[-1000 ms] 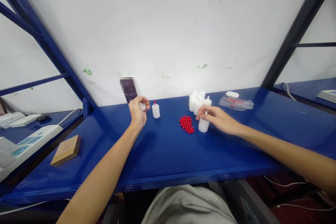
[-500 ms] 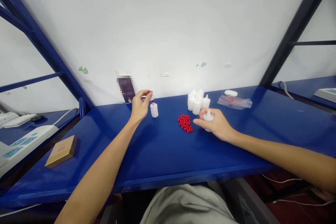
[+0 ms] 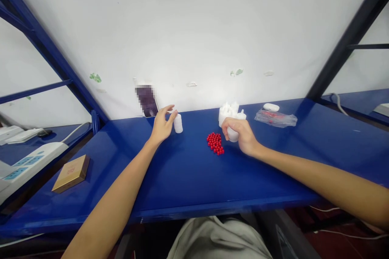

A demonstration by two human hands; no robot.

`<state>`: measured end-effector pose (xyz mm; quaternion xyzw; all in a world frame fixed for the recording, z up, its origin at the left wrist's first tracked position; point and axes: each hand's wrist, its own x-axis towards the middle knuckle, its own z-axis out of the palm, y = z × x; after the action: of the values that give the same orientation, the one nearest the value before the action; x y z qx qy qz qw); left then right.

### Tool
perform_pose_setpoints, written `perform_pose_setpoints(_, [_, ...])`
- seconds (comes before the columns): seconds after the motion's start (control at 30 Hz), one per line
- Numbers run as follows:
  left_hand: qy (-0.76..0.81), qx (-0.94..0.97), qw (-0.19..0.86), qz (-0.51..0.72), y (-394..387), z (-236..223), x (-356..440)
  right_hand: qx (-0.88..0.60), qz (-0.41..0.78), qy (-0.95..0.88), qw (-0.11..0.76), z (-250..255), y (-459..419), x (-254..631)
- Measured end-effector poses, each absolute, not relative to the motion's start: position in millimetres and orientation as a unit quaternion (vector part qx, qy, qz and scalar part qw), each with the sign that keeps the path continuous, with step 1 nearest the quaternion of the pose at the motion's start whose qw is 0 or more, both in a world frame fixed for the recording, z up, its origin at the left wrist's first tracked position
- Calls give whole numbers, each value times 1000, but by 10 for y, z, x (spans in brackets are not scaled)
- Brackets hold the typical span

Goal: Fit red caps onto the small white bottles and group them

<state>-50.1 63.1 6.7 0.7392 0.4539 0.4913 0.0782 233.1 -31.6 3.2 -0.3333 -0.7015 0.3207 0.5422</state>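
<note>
Worn on my head, the one camera looks forward and down past the soft pale grey cloth [image 3: 219, 239] below, across the flat glossy blue tabletop [image 3: 194, 178] to the scuffed white wall [image 3: 188, 28], my bare left hand [image 3: 161, 126] and bare right hand [image 3: 244, 135] mid-view.

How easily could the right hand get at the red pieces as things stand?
Probably yes: nothing stands between the right hand and the red pieces beside it, though the white bottle it holds may hinder it.
</note>
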Motion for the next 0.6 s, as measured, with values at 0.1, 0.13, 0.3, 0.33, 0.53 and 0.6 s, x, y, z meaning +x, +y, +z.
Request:
perform_pose_setpoints(0.1, [403, 752, 28, 521, 531, 178, -510, -380, 335, -699, 504, 24, -361, 2370])
perform_pose_setpoints(0.13, [374, 767, 26, 521, 461, 216, -482, -392, 339, -698, 494, 30, -376, 2384])
perform_pose_setpoints(0.3, [234, 864, 89, 437, -5, 211, -123, -409, 359, -684, 486, 49, -406, 2416])
perform_pose_setpoints(0.33, [208, 885, 92, 407, -85, 169, -39, -407, 365, -683, 485, 40, -402, 2413])
perform_pose_setpoints(0.53, [152, 965, 25, 213, -271, -41, 233, -395, 381, -714, 435, -45, -388, 2381])
perform_pose_setpoints(0.6, [171, 968, 11, 186, -267, -59, 245, -401, 370, -721, 427, -49, -397, 2375])
